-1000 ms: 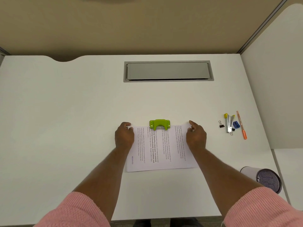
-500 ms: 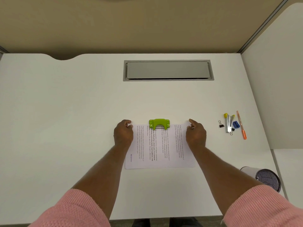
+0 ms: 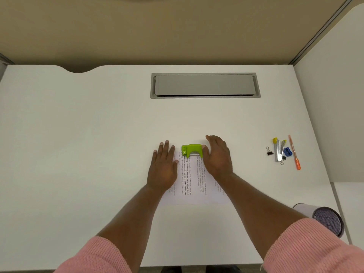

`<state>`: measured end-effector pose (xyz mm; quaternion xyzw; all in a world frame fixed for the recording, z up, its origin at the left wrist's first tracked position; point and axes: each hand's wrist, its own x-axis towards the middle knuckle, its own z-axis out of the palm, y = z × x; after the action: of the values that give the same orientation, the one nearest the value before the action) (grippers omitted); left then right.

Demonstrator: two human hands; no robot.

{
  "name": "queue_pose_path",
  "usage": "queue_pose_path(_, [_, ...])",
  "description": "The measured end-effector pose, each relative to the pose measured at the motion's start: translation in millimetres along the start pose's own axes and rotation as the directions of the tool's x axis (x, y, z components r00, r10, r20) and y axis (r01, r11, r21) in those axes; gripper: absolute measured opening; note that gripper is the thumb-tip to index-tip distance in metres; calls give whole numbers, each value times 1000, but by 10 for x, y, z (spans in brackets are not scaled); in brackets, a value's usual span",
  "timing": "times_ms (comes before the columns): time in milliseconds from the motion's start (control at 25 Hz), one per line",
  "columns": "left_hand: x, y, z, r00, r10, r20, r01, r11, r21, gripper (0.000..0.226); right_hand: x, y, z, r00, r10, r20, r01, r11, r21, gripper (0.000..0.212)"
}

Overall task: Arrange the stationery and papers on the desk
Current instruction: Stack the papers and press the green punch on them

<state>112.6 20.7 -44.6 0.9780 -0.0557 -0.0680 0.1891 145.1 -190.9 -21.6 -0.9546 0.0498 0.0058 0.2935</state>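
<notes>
A printed sheet of paper [image 3: 192, 186] lies on the white desk [image 3: 88, 134] in front of me. A lime-green hole punch [image 3: 192, 150] sits over the middle of the sheet's far edge. My left hand [image 3: 163, 166] lies flat, fingers spread, on the sheet's left side. My right hand [image 3: 217, 156] rests open at the punch's right end, its thumb touching the green body. To the right lies a small group: a black binder clip [image 3: 269, 151], a yellow-tipped metal stapler [image 3: 277, 149], a blue sharpener [image 3: 287, 151] and an orange pen [image 3: 294, 152].
A mesh pen cup [image 3: 327, 220] lies on its side at the desk's near right corner. A grey cable hatch [image 3: 204, 85] is set into the desk at the back. A white partition [image 3: 332, 95] closes the right side.
Both hands left the sheet's far corners and moved inward toward the punch. The left hand flattened on the paper; the right hand came up against the punch's right end.
</notes>
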Motion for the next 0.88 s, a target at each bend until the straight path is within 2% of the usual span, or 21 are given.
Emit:
queue_pose_path(200, [-58,-46,179,999,11,44,-12,999,41,65,302,-258,212,994,-95,45,98,993,-67,45])
queue_pose_path(400, [-88,-47,279,999,41,20,-42,998,52,70,556,-423,368,983,-79,165,113,973,-202,60])
queue_pose_path(880, [-75,-56,325,999,38,13,-39,996,85,72,757,-413,596,982,-36,185,98,936,-337,69])
